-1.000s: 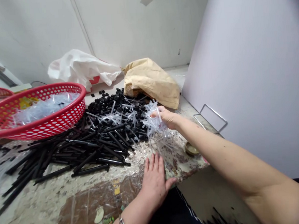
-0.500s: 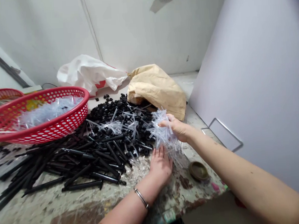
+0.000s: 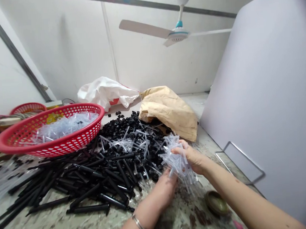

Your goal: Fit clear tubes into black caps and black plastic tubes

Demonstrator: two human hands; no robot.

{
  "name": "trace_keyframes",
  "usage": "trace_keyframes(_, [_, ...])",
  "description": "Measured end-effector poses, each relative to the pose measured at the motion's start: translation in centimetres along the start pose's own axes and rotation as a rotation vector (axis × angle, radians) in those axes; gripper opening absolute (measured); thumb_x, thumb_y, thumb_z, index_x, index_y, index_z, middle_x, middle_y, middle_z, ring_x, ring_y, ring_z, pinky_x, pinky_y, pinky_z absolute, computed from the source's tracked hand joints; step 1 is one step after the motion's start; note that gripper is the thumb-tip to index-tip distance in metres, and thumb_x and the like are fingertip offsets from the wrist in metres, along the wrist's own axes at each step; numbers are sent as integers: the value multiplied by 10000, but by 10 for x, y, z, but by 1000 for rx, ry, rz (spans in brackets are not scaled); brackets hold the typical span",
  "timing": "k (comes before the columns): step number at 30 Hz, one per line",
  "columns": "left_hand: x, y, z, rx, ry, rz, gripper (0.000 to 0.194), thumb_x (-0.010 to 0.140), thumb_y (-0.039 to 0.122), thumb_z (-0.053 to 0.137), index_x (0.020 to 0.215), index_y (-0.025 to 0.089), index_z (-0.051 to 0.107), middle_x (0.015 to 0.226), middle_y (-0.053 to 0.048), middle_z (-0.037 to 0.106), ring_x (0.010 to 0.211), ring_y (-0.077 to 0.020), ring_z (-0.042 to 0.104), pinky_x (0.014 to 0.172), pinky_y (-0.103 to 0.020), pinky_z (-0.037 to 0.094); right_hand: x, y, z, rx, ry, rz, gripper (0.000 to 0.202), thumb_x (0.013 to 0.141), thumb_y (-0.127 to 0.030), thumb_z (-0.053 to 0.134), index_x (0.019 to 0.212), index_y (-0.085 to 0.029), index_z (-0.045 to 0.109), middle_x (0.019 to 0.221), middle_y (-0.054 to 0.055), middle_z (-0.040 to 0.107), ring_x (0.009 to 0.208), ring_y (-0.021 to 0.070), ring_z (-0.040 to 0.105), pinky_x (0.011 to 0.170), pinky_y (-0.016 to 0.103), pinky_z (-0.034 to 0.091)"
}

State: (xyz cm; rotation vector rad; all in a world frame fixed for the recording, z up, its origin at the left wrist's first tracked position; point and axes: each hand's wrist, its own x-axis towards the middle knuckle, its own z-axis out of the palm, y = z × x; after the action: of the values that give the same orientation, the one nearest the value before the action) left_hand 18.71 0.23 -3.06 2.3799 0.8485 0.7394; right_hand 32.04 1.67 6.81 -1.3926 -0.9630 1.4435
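Note:
My right hand (image 3: 191, 156) is closed around a thick, loose bunch of short clear plastic tubes (image 3: 175, 158), with thumb and fingers pressing into it. Many of the tubes stick out at all angles, and some hang down toward the tabletop. My left hand (image 3: 166, 184), with a silver bangle at the wrist, reaches in low beneath that bunch. Its fingers are smeared and mostly covered by the tubes. Just beyond both hands, small black plastic parts (image 3: 129, 121) lie heaped with more clear tubes (image 3: 123, 143) scattered over them. Long black plastic tubes (image 3: 87, 187) lie piled to the left.
A red perforated basket (image 3: 54, 150) holding clear tubes stands at the left. Behind the heap are a brown paper bag (image 3: 168, 108) and a white sack (image 3: 99, 92). A small round dish (image 3: 215, 202) sits beside my right forearm. A white panel (image 3: 265, 87) with a metal handle rises at right.
The view has tilted up, bringing the ceiling fan into sight. My left hand has slid from lying flat beside the bunch to beneath it. My right hand keeps hold of the clear tubes.

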Motion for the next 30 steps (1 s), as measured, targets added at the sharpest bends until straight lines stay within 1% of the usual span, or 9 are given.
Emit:
trace_keyframes(3, [-29,16,-16,-16,-121,92,442,782,97,477,1215,165,533,1290,-107,532,1237,-238,431,1026,-369,384,-9,14,7,2,31,7,449,599,-326,648,949,-265,373,674,-71,509,483,98,474,420,208,374])
trace_keyframes(6, [-58,23,-23,-13,-174,110,325,807,110,464,1099,151,601,1179,-118,610,1135,-224,522,982,-345,418,-21,28,14,-64,43,18,449,610,-355,637,961,-266,373,693,-64,514,509,106,484,442,211,372])
trace_keyframes(9, [-86,25,-27,-27,-123,85,210,847,171,465,951,179,648,936,-87,685,944,-199,606,874,-321,477,-30,41,18,-184,52,14,425,644,-395,596,980,-260,372,717,-48,536,541,124,504,468,228,382])
trace_keyframes(14, [-116,28,-39,-20,42,-11,192,881,250,455,827,176,624,775,-64,652,761,-175,600,718,-303,497,-33,66,22,-362,145,-16,439,622,-385,631,980,-254,413,744,-29,556,650,159,537,585,269,409])
trace_keyframes(17, [-118,28,-38,47,190,-109,239,858,338,501,997,161,579,961,-117,631,929,-226,586,824,-384,484,-32,78,26,-460,204,-43,445,596,-354,668,959,-256,429,736,-28,558,722,185,559,706,308,414])
trace_keyframes(20, [-110,22,-24,95,258,-140,729,763,457,608,1348,146,303,1334,-212,416,1257,-314,380,1003,-499,354,-32,85,34,-531,239,-58,496,624,-378,654,1039,-269,406,831,-2,597,819,213,587,797,343,414])
trace_keyframes(23, [-100,14,-8,102,199,-129,1045,684,503,670,1433,163,26,1467,-248,170,1361,-354,139,1051,-553,250,-34,90,43,-593,298,-75,612,637,-406,648,1161,-249,374,1129,81,551,1090,256,508,949,381,341])
trace_keyframes(27, [-89,9,-2,55,135,-141,984,731,433,653,1439,171,22,1488,-248,87,1372,-335,54,1065,-543,213,-36,91,48,-644,345,-66,743,637,-422,655,1274,-197,345,1342,157,391,1291,311,298,1061,434,177])
trace_keyframes(30, [-85,8,-7,17,130,-181,821,802,366,583,1435,178,95,1493,-233,94,1374,-307,81,1066,-515,229,-39,84,43,-634,314,-51,791,647,-459,650,1323,-221,314,1349,151,394,1276,307,340,1031,442,252])
